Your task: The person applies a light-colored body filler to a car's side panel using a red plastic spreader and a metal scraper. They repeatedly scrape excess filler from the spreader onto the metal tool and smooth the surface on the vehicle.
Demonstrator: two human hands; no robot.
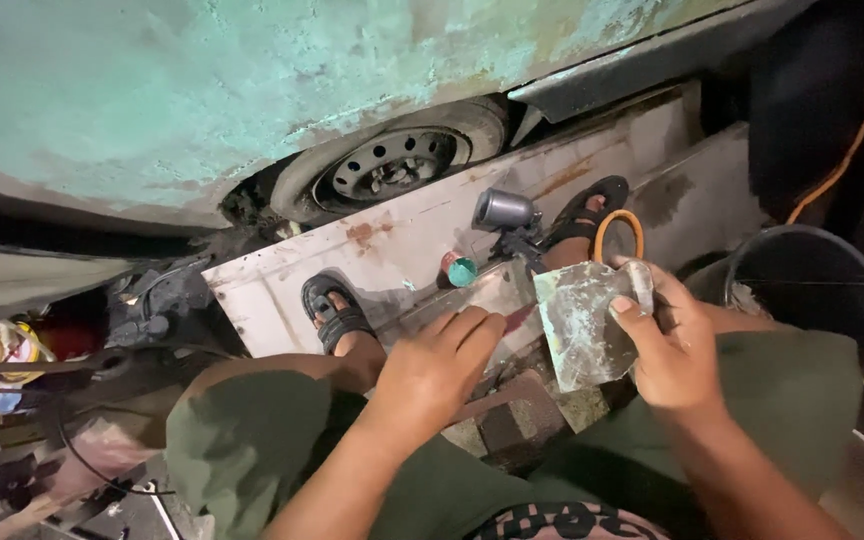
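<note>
Hands at work beside a weathered car: the right hand [674, 345] pinches a flat, smeared scraper blade [582, 322], thumb on its face and fingers curled behind its upper edge, holding it tilted just right of the pale metal panel [422, 245] that lies on the ground. The left hand [437, 370] rests loosely spread, palm down, fingertips touching a narrow flat strip [457, 300] at the panel's near edge, gripping nothing. A small teal-capped pot [461, 269] stands on the panel, with a grey spray gun [505, 214] just behind it. Two sandalled feet [337, 313] are planted on the panel, which lies below the turquoise, rust-flecked car body [202, 90] and its steel wheel [392, 165]. A black bucket [812, 290] sits well to the panel's right, an orange hose [842, 160] trailing above it.

Handled well, the blade would likely want a firm pinch near its top edge, held at a shallow angle so any paste on it stays put, while the free hand steadies the strip. Whether the blade carries fresh filler cannot be told from here; the smears may be dried residue.
</note>
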